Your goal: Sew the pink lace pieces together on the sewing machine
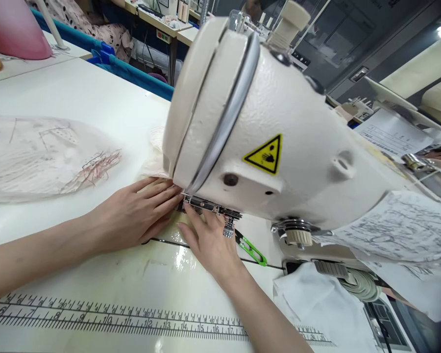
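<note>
- The left hand [135, 213] lay flat, with its fingers straight and close together. The fingertips were right by the front of the big cream metal sewing machine [297, 127].
- The right hand [215, 242] had its thumb spread away from its fingers. Some fingertips were hidden under the small shiny metal part [202, 203] of the machine, so I could not tell if they pinched anything.
- The thin pale cloth [154, 164] was just past the left hand, partly hidden behind the machine's head.
- A thin, cloudy, see-through plastic bag [29, 162] lay flat on the white table [106, 274], to the left. Thin red-brown threads [99, 166] were bunched at one end. I could not tell if they were in it or on it.
- A small purple basket [158, 77] stood far back, below the other tables. What it held was too small to tell.
- Little green-and-black thread snips [255, 252] lay beside the right hand.
- A soft white cloth [312, 289] lay to the right.
</note>
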The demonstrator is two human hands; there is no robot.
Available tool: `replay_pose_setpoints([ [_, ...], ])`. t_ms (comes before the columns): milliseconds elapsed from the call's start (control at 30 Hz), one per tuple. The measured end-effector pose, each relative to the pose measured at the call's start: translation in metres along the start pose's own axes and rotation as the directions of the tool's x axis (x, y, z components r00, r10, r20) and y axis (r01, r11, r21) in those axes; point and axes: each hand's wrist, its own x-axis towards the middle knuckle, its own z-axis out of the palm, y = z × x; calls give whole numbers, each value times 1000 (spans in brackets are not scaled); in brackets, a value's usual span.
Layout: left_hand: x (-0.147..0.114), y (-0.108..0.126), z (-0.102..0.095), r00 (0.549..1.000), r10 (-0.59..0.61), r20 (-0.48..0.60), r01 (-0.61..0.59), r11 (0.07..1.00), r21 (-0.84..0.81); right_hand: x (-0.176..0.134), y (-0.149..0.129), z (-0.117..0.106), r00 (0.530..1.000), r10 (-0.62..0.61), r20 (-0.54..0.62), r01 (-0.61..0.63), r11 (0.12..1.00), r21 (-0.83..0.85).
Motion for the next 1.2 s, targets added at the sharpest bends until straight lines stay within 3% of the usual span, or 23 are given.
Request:
replay_pose_setpoints([
  [467, -4, 0, 0, 983, -105, 148, 115, 991, -61, -1, 7, 1, 982, -31, -185, 39, 998, 39],
  [633, 2, 7, -17, 996, -39, 86, 35, 998, 43, 3, 10, -6, 965, -83, -247, 107, 991, 84],
  [733, 0, 0, -38, 974, -176, 142, 159, 980, 120, 4, 12, -7, 952, -111, -286, 143, 985, 93],
  [800, -10, -15, -57, 912, -366, 184, 330, 923, 197, 3, 13, -6, 942, -123, -313, 157, 984, 86],
  [833, -17, -24, -66, 856, -479, 193, 432, 870, 238, 3, 13, -5, 936, -127, -328, 161, 984, 81],
  [900, -33, -43, -82, 697, -692, 189, 635, 717, 288, 3, 12, -5, 926, -134, -354, 171, 982, 75],
  [967, -49, -59, -92, 576, -788, 218, 765, 613, 196, 4, 12, -4, 919, -141, -368, 179, 981, 71],
  [1033, -61, -69, -96, 541, -805, 243, 810, 577, 106, 5, 12, -5, 915, -150, -374, 189, 980, 68],
  [1200, -73, -70, -94, 512, -834, 205, 856, 516, -40, 7, 14, -6, 915, -158, -371, 196, 978, 66],
])
